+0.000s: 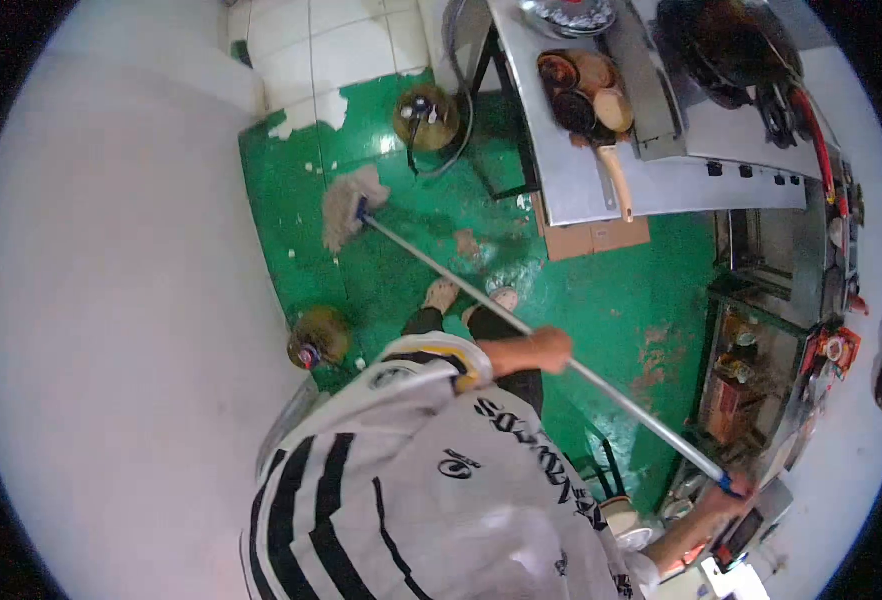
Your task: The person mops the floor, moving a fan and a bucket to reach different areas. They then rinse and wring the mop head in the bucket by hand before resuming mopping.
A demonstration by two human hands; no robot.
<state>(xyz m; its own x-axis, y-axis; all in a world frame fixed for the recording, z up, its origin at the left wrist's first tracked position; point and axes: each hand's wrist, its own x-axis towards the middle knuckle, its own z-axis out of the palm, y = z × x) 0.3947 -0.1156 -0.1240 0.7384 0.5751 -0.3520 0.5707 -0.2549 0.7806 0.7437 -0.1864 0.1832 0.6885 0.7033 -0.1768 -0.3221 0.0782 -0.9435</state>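
Note:
A mop spans the view, its grey shaggy head spread on the green floor. Its metal handle runs diagonally past my feet to a blue end at the lower right. My left hand is wrapped round the middle of the handle. Lower down, my right hand is closed on the handle by its blue end.
To the right of the mop head, a steel table carries a multi-cup pan with a pale handle. Flattened cardboard lies below the table. A rounded container with a hose and another round container stand on the floor. Shelving lines the right.

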